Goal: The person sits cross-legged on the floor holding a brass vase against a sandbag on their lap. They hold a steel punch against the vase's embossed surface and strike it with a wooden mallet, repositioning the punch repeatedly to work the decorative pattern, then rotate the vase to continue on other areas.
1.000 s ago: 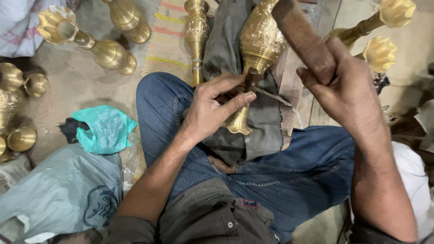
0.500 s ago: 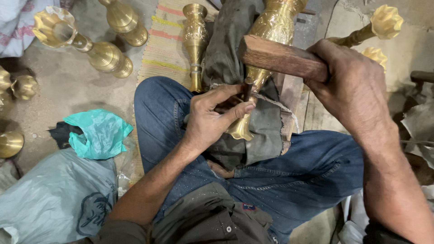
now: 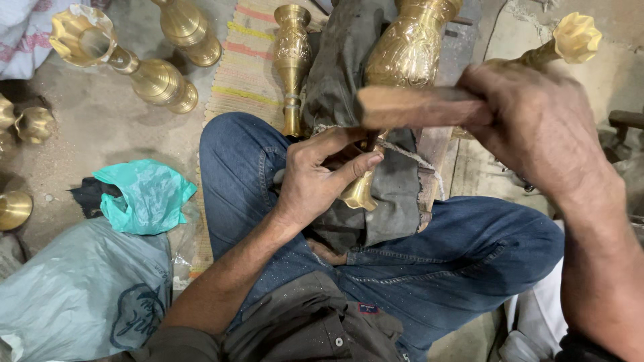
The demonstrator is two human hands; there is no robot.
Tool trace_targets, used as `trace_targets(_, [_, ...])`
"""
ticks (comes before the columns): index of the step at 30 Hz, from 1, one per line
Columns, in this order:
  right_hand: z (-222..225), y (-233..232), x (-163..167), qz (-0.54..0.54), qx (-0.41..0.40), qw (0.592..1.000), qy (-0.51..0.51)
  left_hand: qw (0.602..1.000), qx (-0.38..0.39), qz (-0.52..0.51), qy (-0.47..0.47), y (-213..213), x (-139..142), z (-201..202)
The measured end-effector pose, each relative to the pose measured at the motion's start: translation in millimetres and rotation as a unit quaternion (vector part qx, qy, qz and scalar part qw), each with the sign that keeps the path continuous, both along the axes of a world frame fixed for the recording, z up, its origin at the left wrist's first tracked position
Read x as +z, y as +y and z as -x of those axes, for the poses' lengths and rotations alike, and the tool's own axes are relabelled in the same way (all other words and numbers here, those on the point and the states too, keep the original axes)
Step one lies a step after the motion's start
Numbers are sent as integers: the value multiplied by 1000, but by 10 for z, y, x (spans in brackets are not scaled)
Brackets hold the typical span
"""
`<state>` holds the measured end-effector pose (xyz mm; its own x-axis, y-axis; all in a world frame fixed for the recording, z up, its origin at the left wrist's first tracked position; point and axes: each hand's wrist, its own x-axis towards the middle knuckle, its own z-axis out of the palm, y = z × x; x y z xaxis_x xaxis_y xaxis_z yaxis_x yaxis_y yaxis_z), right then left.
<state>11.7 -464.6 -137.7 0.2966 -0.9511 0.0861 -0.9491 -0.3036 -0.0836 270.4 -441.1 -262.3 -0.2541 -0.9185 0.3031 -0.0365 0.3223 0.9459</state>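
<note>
A large engraved brass vase [image 3: 408,50] lies across my lap on a dark grey cloth [image 3: 392,194]. My left hand [image 3: 318,177] pinches a small dark punch tool [image 3: 369,142] against the vase near its base [image 3: 359,194]. Raised above it, my right hand [image 3: 537,127] grips a wooden mallet [image 3: 409,106], its blunt end pointing left over the punch. The tool's tip is hidden by my fingers.
More brass vases stand and lie around: one narrow vase [image 3: 292,60] by my left knee, two [image 3: 134,64] [image 3: 188,27] on the floor at upper left, one [image 3: 563,40] at upper right. A teal plastic bag [image 3: 144,194] and a grey sack [image 3: 80,295] sit at left.
My right hand has swung the wooden mallet from tilted upward to level and lower, closer over the punch. My left hand stays on the tool at the vase.
</note>
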Motion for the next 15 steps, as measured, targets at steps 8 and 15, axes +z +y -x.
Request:
trace_targets(8, [-17, 49, -30, -5, 46, 999, 10, 1000, 2, 18, -3, -2, -9, 13])
trace_targets(15, [-13, 110, -16, -44, -41, 998, -27, 1000, -16, 7, 2, -11, -36, 40])
